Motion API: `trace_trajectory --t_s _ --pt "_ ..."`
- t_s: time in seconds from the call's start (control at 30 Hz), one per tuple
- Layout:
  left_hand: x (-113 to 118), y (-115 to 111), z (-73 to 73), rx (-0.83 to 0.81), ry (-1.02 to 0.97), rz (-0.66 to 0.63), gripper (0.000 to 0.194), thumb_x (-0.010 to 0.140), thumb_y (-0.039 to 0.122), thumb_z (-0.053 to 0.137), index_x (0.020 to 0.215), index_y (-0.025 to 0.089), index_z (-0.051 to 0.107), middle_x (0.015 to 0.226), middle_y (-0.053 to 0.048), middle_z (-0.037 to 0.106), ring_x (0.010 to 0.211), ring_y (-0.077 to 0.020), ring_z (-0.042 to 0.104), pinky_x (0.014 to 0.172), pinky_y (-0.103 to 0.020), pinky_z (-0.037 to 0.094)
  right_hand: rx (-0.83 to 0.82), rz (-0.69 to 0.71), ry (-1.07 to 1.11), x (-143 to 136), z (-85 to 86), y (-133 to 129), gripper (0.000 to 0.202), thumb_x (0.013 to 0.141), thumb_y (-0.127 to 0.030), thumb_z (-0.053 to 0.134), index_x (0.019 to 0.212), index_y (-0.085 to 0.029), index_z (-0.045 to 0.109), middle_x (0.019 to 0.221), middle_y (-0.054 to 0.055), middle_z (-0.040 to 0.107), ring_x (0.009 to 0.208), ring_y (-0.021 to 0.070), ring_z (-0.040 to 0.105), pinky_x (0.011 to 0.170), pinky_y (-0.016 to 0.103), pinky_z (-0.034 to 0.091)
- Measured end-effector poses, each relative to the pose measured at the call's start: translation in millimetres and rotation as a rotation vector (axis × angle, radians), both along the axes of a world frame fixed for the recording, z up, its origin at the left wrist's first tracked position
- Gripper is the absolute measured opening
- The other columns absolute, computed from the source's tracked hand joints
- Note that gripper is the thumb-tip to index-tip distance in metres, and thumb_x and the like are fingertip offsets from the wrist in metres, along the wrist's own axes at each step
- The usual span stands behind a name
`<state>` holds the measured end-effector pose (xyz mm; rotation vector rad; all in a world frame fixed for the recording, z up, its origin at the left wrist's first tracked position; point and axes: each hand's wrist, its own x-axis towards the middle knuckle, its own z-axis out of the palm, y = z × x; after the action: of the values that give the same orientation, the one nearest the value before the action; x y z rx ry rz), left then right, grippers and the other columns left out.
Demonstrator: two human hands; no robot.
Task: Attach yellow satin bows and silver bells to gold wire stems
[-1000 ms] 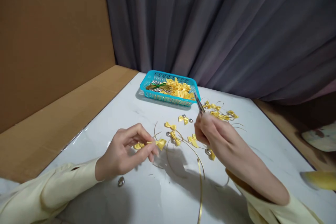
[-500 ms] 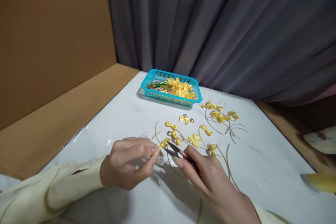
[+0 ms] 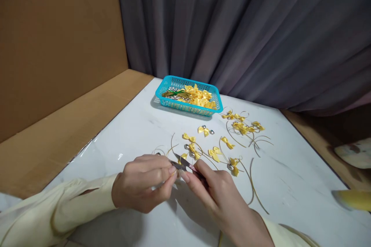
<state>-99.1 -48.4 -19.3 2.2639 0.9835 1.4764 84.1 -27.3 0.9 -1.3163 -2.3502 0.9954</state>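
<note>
My left hand [image 3: 147, 181] is closed in a pinch on a small yellow ribbon bow, mostly hidden by the fingertips and the blades. In my right hand [image 3: 223, 197] is a pair of small scissors [image 3: 184, 162], its dark blades slightly apart and right at the left fingertips. Yellow ribbon [image 3: 182, 158] shows behind the blades; I cannot tell whether it belongs to the held bow. Just beyond the hands lie a loose yellow bow [image 3: 215, 154], another with a silver bell [image 3: 231, 167], and thin gold cords [image 3: 251, 181].
A blue perforated basket [image 3: 189, 110] at the back of the white marbled table [image 3: 133, 139] holds yellow bows, silver bells and a green-tied bundle of cords. Corded bows [image 3: 243, 127] lie to its right. Cardboard [image 3: 63, 54] stands left, a grey curtain [image 3: 232, 27] behind.
My right hand has moved left with the scissors, bringing the blades onto the left fingertips. The held bow, plain to see before, is now mostly covered.
</note>
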Motion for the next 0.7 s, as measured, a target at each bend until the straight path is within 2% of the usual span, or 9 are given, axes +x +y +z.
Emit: trace_trajectory --t_s 0.1,0.23,0.43,0.7 --pt "1 0 0.2 0.179 0.058 0.024 0.026 0.075 0.002 0.050 0.088 0.025 0.050 0.058 0.001 0.064 0.051 -0.0143 0.061 0.053 -0.025 0.054 0.003 -0.002 0.002 0 0.2 1 0.041 0.089 -0.055 0.033 0.065 -0.022 0.032 0.052 -0.003 0.041 0.044 0.0112 0.038 0.045 0.025 0.024" --pt "2 -5 -6.1 0.159 0.050 0.112 0.030 0.075 0.005 0.052 0.098 0.024 0.049 0.067 -0.001 0.069 0.062 -0.0170 0.068 0.060 -0.026 0.058 0.015 0.015 0.029 3 3.6 1 0.040 0.090 -0.052 0.034 0.063 -0.022 0.028 0.050 -0.003 0.040 0.043 0.0105 0.037 0.044 0.025 0.024" --pt "0 -10 -9.7 0.217 0.139 0.270 0.018 0.077 0.009 0.054 0.090 0.022 0.051 0.064 0.001 0.069 0.063 -0.0154 0.070 0.064 -0.022 0.059 0.013 0.026 0.016 5 7.5 -1 0.039 0.090 -0.050 0.034 0.064 -0.022 0.028 0.051 -0.004 0.040 0.044 0.0104 0.037 0.043 0.024 0.024" --pt "0 -6 -8.9 0.351 0.167 0.294 0.009 0.082 0.011 0.050 0.086 0.017 0.055 0.062 0.001 0.067 0.059 -0.0131 0.069 0.059 -0.020 0.060 -0.024 -0.012 0.013 2 4.4 -1 0.038 0.089 -0.050 0.035 0.063 -0.022 0.031 0.052 -0.005 0.038 0.045 0.0101 0.036 0.046 0.023 0.024"
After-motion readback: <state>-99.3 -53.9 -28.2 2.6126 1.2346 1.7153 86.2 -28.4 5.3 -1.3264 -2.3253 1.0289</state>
